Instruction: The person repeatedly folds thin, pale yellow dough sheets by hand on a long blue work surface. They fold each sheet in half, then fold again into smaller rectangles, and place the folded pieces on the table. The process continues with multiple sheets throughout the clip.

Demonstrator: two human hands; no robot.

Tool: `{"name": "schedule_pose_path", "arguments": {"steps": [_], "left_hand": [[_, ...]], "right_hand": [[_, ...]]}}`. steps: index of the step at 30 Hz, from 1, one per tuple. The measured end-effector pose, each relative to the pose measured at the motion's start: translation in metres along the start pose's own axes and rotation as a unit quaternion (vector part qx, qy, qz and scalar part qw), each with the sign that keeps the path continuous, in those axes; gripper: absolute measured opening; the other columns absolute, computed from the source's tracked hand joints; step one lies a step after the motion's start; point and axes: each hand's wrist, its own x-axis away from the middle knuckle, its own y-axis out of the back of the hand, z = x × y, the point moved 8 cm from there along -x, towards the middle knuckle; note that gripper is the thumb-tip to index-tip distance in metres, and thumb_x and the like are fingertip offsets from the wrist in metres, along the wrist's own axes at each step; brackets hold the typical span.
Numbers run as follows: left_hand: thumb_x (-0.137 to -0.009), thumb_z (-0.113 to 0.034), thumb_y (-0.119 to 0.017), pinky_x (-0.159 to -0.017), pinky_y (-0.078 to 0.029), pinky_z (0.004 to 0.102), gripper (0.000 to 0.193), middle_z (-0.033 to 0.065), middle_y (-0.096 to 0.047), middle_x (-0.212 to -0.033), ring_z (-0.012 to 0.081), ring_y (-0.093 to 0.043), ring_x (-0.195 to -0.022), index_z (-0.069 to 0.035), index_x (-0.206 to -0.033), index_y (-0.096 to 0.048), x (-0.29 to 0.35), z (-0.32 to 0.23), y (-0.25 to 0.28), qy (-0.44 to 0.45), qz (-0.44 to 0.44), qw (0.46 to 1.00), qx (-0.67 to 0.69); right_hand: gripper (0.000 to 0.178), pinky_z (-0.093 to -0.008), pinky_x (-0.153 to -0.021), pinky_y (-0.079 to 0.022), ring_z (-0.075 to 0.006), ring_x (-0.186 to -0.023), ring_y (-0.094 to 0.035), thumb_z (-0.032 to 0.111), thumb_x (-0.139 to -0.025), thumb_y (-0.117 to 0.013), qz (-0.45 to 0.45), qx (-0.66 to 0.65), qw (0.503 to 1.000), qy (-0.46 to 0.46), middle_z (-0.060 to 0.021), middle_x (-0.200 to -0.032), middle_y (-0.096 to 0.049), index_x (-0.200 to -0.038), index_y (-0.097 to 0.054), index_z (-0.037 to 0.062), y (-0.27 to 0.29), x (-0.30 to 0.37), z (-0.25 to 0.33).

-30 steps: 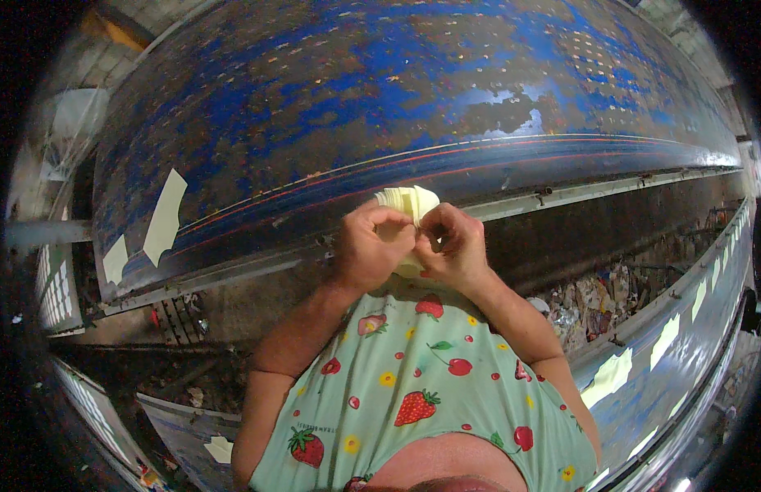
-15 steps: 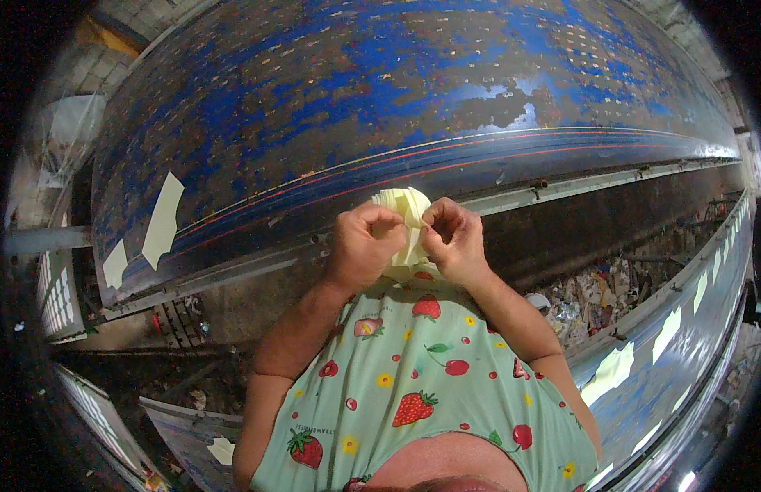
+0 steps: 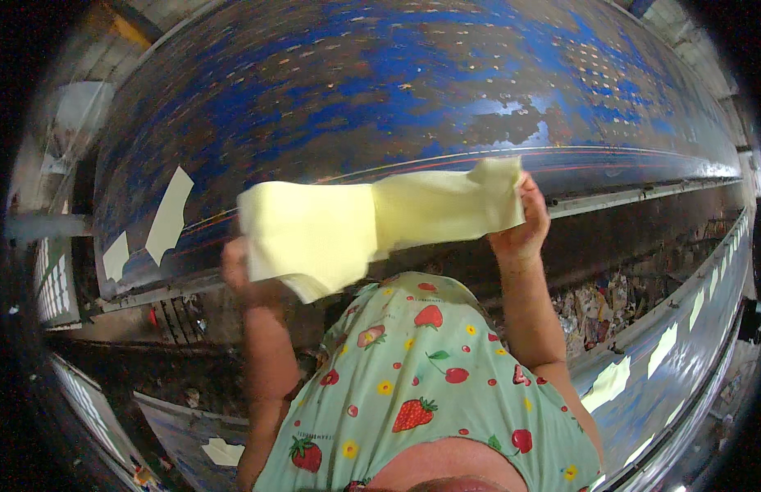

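Observation:
A pale yellow cut fabric piece is spread sideways in the air between my two hands, over the near edge of the long table. My left hand grips its left end; this hand is smeared by motion and partly behind the cloth. At the other end, my right hand pinches the cloth, its fingers closed at the edge. The piece narrows toward the middle and has an uneven lower edge.
The long table has worn blue paint. Two pale cut pieces lie at its left end. Behind me on the right, another table carries several similar pieces. Scraps cover the floor between the tables.
My hands were close together, pinching the bunched fabric piece. They have moved apart, left and right, and the fabric is now spread out between them.

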Motion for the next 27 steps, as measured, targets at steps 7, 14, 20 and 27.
{"name": "schedule_pose_path", "arguments": {"steps": [7,14,20,27], "left_hand": [[-0.087,-0.044,-0.06,-0.087,-0.059,0.0488,0.06,0.0191,-0.072,-0.11,0.0337,-0.072,-0.094,-0.001,-0.129,-0.062,-0.001,-0.048,0.087,0.022,-0.023,0.968,0.25],[-0.084,-0.043,-0.069,-0.098,-0.056,0.0472,0.07,0.0237,-0.068,-0.124,0.0343,-0.07,-0.107,0.001,-0.137,-0.058,0.002,-0.073,0.127,-0.029,0.14,0.899,0.414],[-0.086,-0.034,-0.062,-0.091,-0.058,0.0426,0.057,0.0202,-0.07,-0.117,0.0304,-0.07,-0.099,0.003,-0.129,-0.062,-0.007,-0.051,0.133,0.023,0.073,0.925,0.371],[-0.088,-0.023,-0.055,-0.083,-0.059,0.0373,0.044,0.0162,-0.072,-0.109,0.0258,-0.071,-0.089,0.005,-0.119,-0.066,-0.049,0.008,0.052,0.156,0.066,0.973,0.155]], "right_hand": [[0.013,-0.0351,-0.082,-0.057,-0.02,-0.089,-0.068,0.013,-0.088,-0.065,0.137,0.085,0.983,0.088,-0.01,-0.102,-0.069,-0.095,-0.061,0.0028,-0.093,-0.053,0.016],[0.012,-0.0291,-0.072,-0.055,-0.0132,-0.085,-0.065,0.004,-0.09,-0.064,0.238,0.279,0.921,0.132,-0.0065,-0.109,-0.067,-0.102,-0.064,0.0037,-0.19,-0.067,-0.113],[0.026,-0.0434,-0.094,-0.056,-0.0332,-0.108,-0.07,0.015,-0.09,-0.075,0.409,0.572,0.709,0.046,-0.0192,-0.117,-0.071,-0.113,-0.072,0.003,-0.226,-0.027,-0.27],[0.027,-0.0373,-0.087,-0.057,-0.0248,-0.1,-0.072,0.014,-0.097,-0.068,0.327,0.503,0.798,-0.053,-0.0146,-0.115,-0.071,-0.121,-0.07,0.0008,-0.172,-0.012,-0.229]]}}
